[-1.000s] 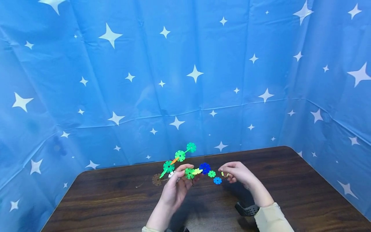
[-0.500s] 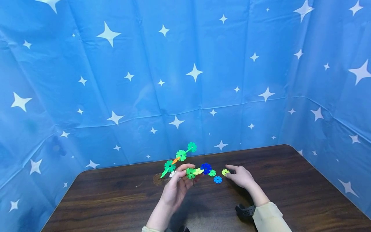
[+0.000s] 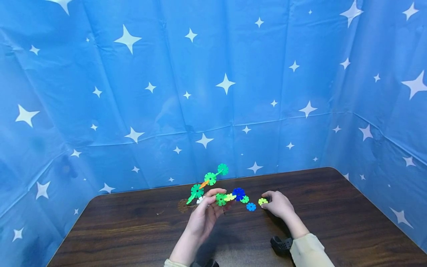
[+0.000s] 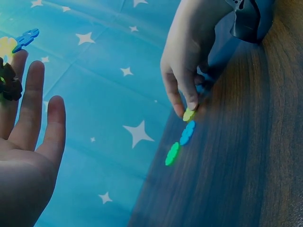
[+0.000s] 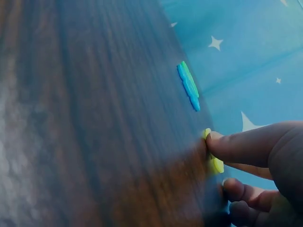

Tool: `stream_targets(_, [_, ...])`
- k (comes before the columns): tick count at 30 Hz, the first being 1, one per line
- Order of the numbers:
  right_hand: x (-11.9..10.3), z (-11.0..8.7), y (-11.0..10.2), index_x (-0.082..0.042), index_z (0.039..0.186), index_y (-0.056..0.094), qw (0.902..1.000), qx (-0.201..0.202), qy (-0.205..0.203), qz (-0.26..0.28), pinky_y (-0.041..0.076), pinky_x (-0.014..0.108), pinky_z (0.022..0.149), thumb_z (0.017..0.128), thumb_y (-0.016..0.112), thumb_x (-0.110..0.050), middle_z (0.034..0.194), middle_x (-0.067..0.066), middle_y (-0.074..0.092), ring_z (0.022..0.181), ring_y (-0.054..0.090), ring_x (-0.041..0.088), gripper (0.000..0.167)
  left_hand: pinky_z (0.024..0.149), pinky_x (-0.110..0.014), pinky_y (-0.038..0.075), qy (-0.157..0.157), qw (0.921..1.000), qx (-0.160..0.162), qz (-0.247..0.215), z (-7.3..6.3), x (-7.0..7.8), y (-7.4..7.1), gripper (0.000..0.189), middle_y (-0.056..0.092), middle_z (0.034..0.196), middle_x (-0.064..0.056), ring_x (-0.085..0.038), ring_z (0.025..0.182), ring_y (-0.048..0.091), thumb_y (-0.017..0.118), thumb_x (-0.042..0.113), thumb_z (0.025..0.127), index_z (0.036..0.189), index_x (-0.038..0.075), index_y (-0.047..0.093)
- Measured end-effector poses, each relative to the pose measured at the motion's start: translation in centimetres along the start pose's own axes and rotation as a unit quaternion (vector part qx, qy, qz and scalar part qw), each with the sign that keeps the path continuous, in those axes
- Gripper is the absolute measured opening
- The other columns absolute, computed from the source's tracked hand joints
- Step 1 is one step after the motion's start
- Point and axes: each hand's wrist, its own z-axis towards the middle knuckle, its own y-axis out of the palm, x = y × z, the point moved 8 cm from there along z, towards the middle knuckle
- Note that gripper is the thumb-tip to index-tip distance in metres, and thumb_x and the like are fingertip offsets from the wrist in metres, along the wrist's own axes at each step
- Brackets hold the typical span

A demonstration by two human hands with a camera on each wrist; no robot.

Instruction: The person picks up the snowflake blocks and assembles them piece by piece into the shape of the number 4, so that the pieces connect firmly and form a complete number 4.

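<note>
My left hand (image 3: 205,218) pinches a chain of interlocking plastic snowflake discs (image 3: 221,199) above the table. Green, orange, yellow and dark blue discs show in it; white (image 3: 200,200) and brown (image 3: 183,205) ones sit behind the hand, their joins hidden. In the left wrist view the chain (image 4: 7,45) is cut off by the frame, and several fingers stand straight. At the table my right hand (image 3: 279,204) pinches a yellow disc (image 3: 262,201) between thumb and finger. A light blue disc (image 3: 251,207) and a small green disc (image 3: 245,199) lie left of it.
The dark wooden table (image 3: 133,230) runs back to a blue curtain (image 3: 213,92) with white stars, which also rises at both sides. A black strap (image 3: 281,245) is on the right wrist.
The right hand has lowered the yellow disc to lie flat on the table and shifted it slightly right. The left hand and its chain have stayed nearly still.
</note>
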Motion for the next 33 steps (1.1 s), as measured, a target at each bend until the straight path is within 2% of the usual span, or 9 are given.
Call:
stream_targets(2, [0.0, 0.0, 0.0, -0.004, 0.11, 0.068, 1.0, -0.003, 0.006, 0.005, 0.043, 0.041, 0.064, 0.083, 0.074, -0.013, 0.094, 0.006, 0.064, 0.073, 0.052, 0.021, 0.029, 0.1, -0.04, 0.04, -0.002, 1.0, -0.001, 0.001, 0.0, 0.0, 0.0, 0.029, 0.062, 0.114, -0.001, -0.022, 0.114, 0.06, 0.037, 0.018, 0.102, 0.115, 0.02, 0.062])
stream_targets(6, [-0.1, 0.0, -0.2, -0.003, 0.1, 0.065, 0.9998, 0.002, 0.004, 0.02, 0.041, 0.038, 0.063, 0.082, 0.074, -0.01, 0.083, 0.004, 0.057, 0.07, 0.048, 0.021, 0.021, 0.101, -0.042, 0.039, -0.003, 1.0, -0.001, 0.007, 0.1, 0.0, 0.0, 0.028, 0.061, 0.114, 0.0, -0.02, 0.112, 0.06, 0.037, 0.019, 0.102, 0.115, 0.02, 0.062])
stream_targets(10, [-0.7, 0.0, 0.1, -0.002, 0.093, 0.06, 0.9949, -0.009, 0.007, 0.1, 0.04, 0.032, 0.056, 0.082, 0.071, -0.005, 0.076, 0.005, 0.056, 0.063, 0.048, 0.019, 0.016, 0.1, -0.041, 0.04, 0.003, 1.0, -0.002, 0.009, 0.1, 0.0, -0.2, 0.03, 0.063, 0.11, 0.001, -0.019, 0.11, 0.061, 0.037, 0.018, 0.102, 0.115, 0.021, 0.063])
stream_targets(14, [-2.9, -0.5, 0.5, -0.001, 0.09, 0.064, 0.9773, -0.053, 0.0, 0.205, 0.041, 0.028, 0.047, 0.083, 0.072, -0.008, 0.074, 0.006, 0.062, 0.056, 0.053, 0.018, 0.012, 0.099, -0.04, 0.042, 0.008, 0.9999, -0.001, 0.009, 0.1, 0.0, -0.4, 0.032, 0.065, 0.106, 0.003, -0.013, 0.103, 0.062, 0.035, 0.017, 0.102, 0.115, 0.021, 0.064])
stream_targets(19, [-7.1, -2.3, 1.2, -0.002, 0.084, 0.067, 0.9492, -0.138, -0.059, 0.277, 0.041, 0.026, 0.046, 0.085, 0.073, -0.019, 0.069, 0.004, 0.06, 0.054, 0.052, 0.013, 0.018, 0.098, -0.038, 0.043, 0.005, 0.9999, 0.006, 0.012, 0.2, -0.1, -0.5, 0.032, 0.065, 0.108, 0.003, -0.012, 0.099, 0.062, 0.035, 0.017, 0.102, 0.114, 0.022, 0.065])
stream_targets(23, [-9.9, -3.9, 1.9, -0.002, 0.082, 0.07, 0.9264, -0.192, -0.097, 0.309, 0.042, 0.026, 0.047, 0.087, 0.072, -0.017, 0.062, -0.001, 0.056, 0.05, 0.049, 0.011, 0.016, 0.098, -0.039, 0.042, 0.008, 0.9996, 0.018, 0.02, 0.2, 0.0, -0.7, 0.029, 0.062, 0.11, 0.003, -0.012, 0.1, 0.061, 0.037, 0.02, 0.102, 0.114, 0.021, 0.064])
stream_targets(28, [-12.2, -5.2, 2.0, 0.003, 0.083, 0.072, 0.9088, -0.214, -0.128, 0.334, 0.045, 0.025, 0.047, 0.085, 0.072, -0.011, 0.06, 0.002, 0.059, 0.05, 0.052, 0.013, 0.014, 0.101, -0.042, 0.039, 0.014, 0.9989, 0.037, 0.025, 0.2, 0.1, -1.0, 0.027, 0.058, 0.112, 0.002, -0.013, 0.103, 0.059, 0.039, 0.022, 0.102, 0.115, 0.019, 0.063])
stream_targets(33, [-13.7, -6.2, 2.1, 0.007, 0.084, 0.071, 0.894, -0.237, -0.143, 0.352, 0.044, 0.022, 0.047, 0.086, 0.072, -0.011, 0.059, 0.001, 0.062, 0.05, 0.055, 0.011, 0.018, 0.1, -0.039, 0.041, 0.016, 0.9983, 0.051, 0.023, 0.2, 0.1, -1.2, 0.027, 0.058, 0.112, -0.001, -0.014, 0.103, 0.059, 0.04, 0.022, 0.101, 0.114, 0.019, 0.063])
